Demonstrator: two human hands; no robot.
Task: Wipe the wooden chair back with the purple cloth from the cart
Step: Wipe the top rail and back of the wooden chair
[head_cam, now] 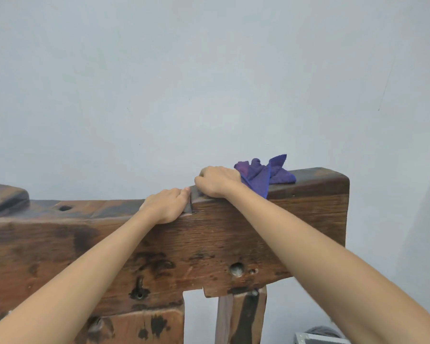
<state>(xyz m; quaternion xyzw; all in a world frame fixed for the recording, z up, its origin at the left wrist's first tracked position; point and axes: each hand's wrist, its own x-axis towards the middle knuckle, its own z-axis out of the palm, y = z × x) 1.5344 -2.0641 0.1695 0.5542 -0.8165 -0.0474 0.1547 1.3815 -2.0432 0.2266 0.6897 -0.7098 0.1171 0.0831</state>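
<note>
The wooden chair back (pixel 233 234), a thick dark-stained beam with knots and holes, runs across the lower half of the frame against a pale blue-grey wall (pixel 209 83). The right hand (pixel 219 181) rests on the beam's top edge right of centre, fingers curled down and closed over the purple cloth (pixel 265 173), which bunches out to the hand's right on the raised end of the beam. The left hand (pixel 165 206) lies just beside it, lower left, fingers curled together over the top edge at a step in the wood, its thumb near the right hand. A grey metal-edged object (pixel 318 337) shows in the lower right corner.
</note>
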